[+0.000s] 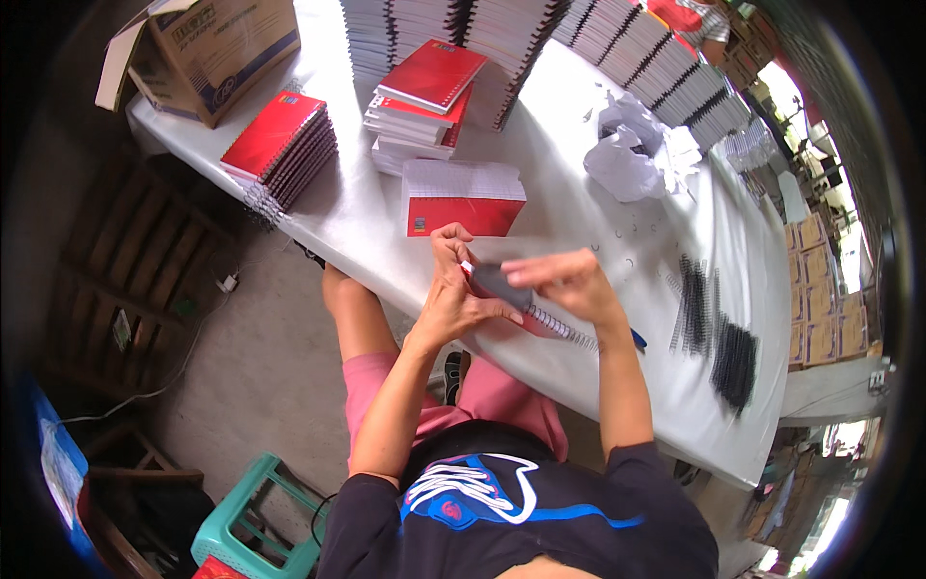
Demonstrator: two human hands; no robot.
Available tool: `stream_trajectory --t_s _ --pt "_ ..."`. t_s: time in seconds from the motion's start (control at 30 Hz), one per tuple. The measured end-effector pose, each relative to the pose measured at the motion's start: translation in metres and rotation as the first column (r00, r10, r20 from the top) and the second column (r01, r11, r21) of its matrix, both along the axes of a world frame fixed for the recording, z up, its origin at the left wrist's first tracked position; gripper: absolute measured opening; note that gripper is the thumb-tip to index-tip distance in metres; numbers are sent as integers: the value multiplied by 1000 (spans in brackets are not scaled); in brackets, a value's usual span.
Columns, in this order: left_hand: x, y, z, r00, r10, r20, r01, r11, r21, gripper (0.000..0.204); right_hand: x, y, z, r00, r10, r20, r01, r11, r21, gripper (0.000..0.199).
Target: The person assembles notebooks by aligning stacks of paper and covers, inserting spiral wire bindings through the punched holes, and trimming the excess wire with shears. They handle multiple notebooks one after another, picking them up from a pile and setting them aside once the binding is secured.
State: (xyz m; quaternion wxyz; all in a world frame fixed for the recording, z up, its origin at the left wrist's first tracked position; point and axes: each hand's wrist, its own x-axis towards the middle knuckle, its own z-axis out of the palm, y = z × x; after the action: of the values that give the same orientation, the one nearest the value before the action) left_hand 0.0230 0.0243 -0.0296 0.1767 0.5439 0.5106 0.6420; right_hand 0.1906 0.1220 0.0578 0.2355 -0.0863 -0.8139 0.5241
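Note:
My left hand grips a small red notebook at the table's near edge, thumb along its spine. A wire spiral runs along that spine and sticks out past its end toward the lower right. Against the spine lies a blurred dark grey piece, whose kind I cannot make out. My right hand is over the spiral, fingers stretched out toward the grey piece and smeared a little by motion. Just beyond my left hand lies another red notebook with its squared pages showing.
Red notebooks form a pile and a spiral-bound stack farther off. Loose black spirals lie at the right, crumpled white plastic behind. A cardboard box stands far left. A green stool is on the floor.

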Motion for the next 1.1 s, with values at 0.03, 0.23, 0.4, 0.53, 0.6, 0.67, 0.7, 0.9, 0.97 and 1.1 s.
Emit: stream_trajectory --t_s 0.03,0.23,0.4,0.53,0.6,0.67,0.7,0.9,0.97,1.1 --pt "1 0 1 999 -22 38 23 999 -24 98 0 3 -5 997 -78 8 78 996 -42 36" --pt "-1 -2 1 999 -21 -38 21 1000 1 95 -12 3 -5 982 -108 153 99 993 67 34" --pt "-2 -6 -7 952 -110 285 130 990 -52 63 28 -1 9 844 -513 157 410 805 429 50" --pt "-2 -14 12 900 -5 436 70 988 -134 21 104 -37 2 371 -851 371 488 519 702 61" --pt "9 -12 18 889 33 457 -9 999 -53 17 129 -68 -39 252 -894 370 398 444 803 56" --pt "21 -9 25 864 76 497 -69 997 -32 16 137 -75 -61 261 -913 315 403 399 823 51" --pt "27 -9 27 848 107 519 -103 994 -37 17 137 -78 -63 327 -908 262 453 394 799 49" --pt "38 -15 28 928 248 280 -265 964 27 25 70 -106 -3 587 -810 10 680 500 536 41" --pt "39 -18 34 950 252 185 -269 961 71 24 44 -115 19 669 -743 14 584 537 609 41" --pt "40 -19 34 965 231 126 -249 956 153 31 22 -115 30 655 -756 23 505 461 730 39"
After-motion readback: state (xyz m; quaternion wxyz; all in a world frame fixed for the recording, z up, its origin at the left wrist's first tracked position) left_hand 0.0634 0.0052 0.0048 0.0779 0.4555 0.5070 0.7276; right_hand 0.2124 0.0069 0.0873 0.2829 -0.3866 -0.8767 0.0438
